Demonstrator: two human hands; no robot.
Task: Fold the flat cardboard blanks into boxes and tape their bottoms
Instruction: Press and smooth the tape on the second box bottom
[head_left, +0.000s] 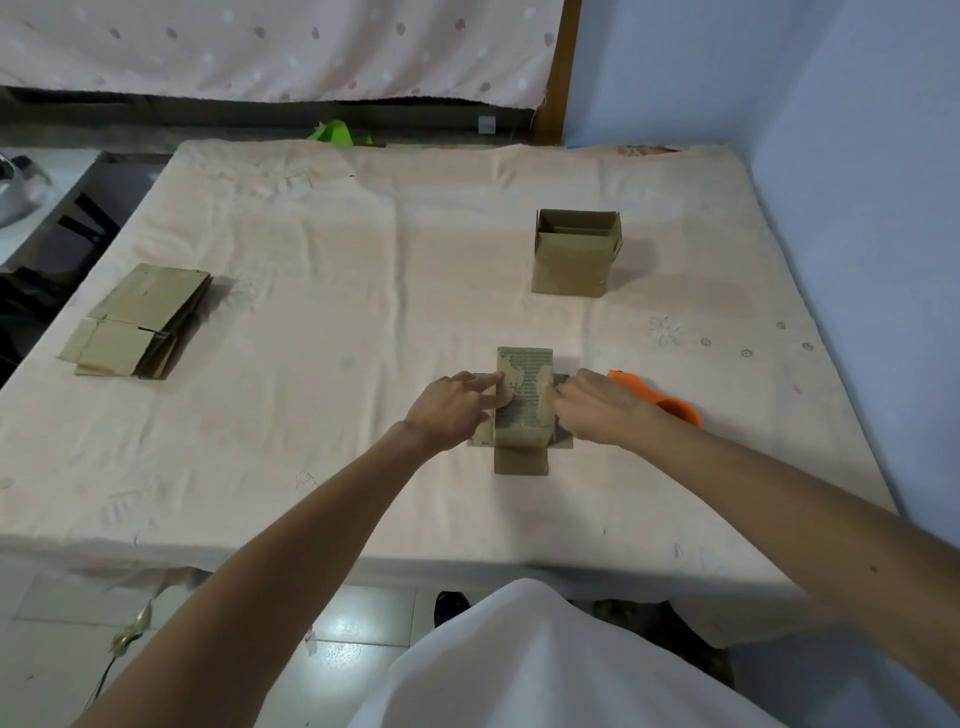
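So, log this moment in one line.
step: folding flaps; left hand: on box; right hand: on box; orange tool: idle

The person wears a plain white garment (545, 670), which fills the near middle of the view as a smooth, loose mound of cloth with a few soft folds. Both forearms are bare along the whole length that shows, and where any sleeve ends cannot be seen. The left hand (457, 410) and the right hand (597, 410) are bare as well. A small dark speck marks the right forearm (779, 493).
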